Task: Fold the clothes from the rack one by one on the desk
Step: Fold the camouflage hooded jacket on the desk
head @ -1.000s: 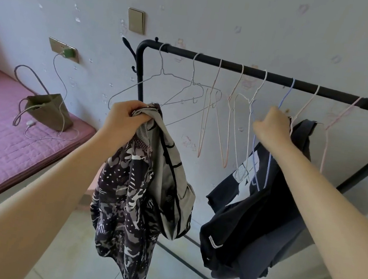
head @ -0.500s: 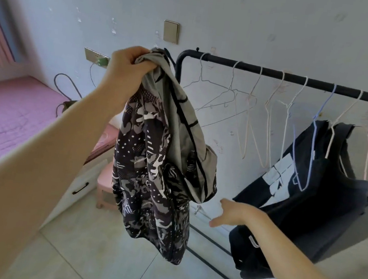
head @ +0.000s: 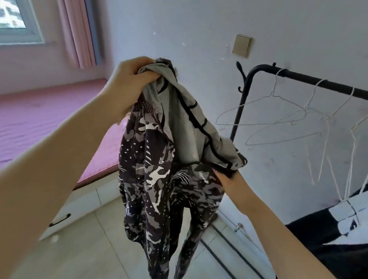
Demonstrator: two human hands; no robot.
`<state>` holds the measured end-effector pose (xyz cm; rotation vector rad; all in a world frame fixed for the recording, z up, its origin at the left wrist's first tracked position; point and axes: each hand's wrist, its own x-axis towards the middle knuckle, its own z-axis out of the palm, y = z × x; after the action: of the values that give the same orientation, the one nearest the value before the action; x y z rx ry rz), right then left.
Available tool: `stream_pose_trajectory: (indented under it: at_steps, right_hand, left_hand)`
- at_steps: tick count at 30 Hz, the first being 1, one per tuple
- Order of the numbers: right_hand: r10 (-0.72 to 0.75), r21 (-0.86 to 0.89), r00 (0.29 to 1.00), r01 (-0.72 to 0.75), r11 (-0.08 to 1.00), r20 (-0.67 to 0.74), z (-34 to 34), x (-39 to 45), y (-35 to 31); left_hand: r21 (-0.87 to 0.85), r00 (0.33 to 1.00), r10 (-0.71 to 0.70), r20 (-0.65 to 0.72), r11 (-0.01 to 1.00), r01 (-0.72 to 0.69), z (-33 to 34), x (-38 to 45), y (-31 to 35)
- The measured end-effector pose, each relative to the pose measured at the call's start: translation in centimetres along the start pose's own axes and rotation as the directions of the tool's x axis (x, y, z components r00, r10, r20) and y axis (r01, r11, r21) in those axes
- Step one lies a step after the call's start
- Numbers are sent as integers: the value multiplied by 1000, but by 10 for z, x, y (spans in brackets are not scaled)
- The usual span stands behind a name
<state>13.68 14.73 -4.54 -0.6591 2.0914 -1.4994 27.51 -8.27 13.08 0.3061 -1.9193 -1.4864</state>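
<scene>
Pale wall and tiled floor behind; black rack (head: 326,84) at right with bare wire hangers (head: 275,114). My left hand (head: 128,85) clutches the camouflage garment (head: 161,183) by its bunched top, clear of the rack. My right hand (head: 226,180) pinches the grey lining edge. Judged light, limp, slippery; best taken at the waistband corners.

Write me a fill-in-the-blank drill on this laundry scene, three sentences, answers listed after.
1. The left hand grips the camouflage garment by its ____ end.
2. The right hand holds the garment lower down, at its grey ____.
3. On the black rack, the nearest wire hangers are ____.

Missing words: top; lining; empty
</scene>
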Motion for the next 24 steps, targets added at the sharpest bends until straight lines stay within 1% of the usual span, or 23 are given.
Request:
stream_pose_trajectory:
  at_steps: [3, 4, 6, 8, 10, 13, 16, 18, 20, 22, 24]
  right_hand:
    - [-12, -29, 999, 11, 1000, -45, 16, 20, -19]
    - [-21, -44, 999, 19, 999, -33, 26, 26, -28]
    - [-63, -90, 997, 66, 994, 34, 42, 35, -43]
    - [-128, -80, 984, 138, 987, 122, 63, 48, -58]
    - [-198, -60, 965, 211, 976, 174, 78, 56, -69]
    - [-270, -55, 927, 293, 955, 261, 111, 77, -85]
    - [-246, -42, 891, 283, 958, 383, 137, 86, -102]
    - [-193, -47, 877, 237, 970, 440, 151, 89, -110]
    - [-146, -30, 840, 189, 982, 522, 166, 87, -119]
    - [-104, 4, 776, 130, 992, 622, 186, 79, -131]
    - [-100, 58, 696, 84, 995, 711, 205, 69, -142]
  left_hand:
    - [77, 995, -58, -87, 995, 64, -40, -8, -23]
    - [112, 988, -81, -135, 989, 96, -57, -14, -30]
    - [185, 965, -103, -241, 971, 150, -84, -24, -46]
    - [284, 933, -89, -348, 939, 195, -109, -38, -57]
    - [369, 924, -63, -376, 905, 212, -127, -53, -67]
    - [478, 892, -62, -448, 826, 298, -158, -87, -72]
    - [534, 849, -108, -516, 735, 418, -185, -127, -77]
    - [562, 831, -128, -542, 680, 471, -198, -155, -78]
    - [558, 786, -153, -600, 624, 547, -209, -189, -77]
    - [513, 713, -165, -681, 588, 625, -217, -227, -74]
    - [488, 659, -141, -738, 563, 667, -220, -259, -70]
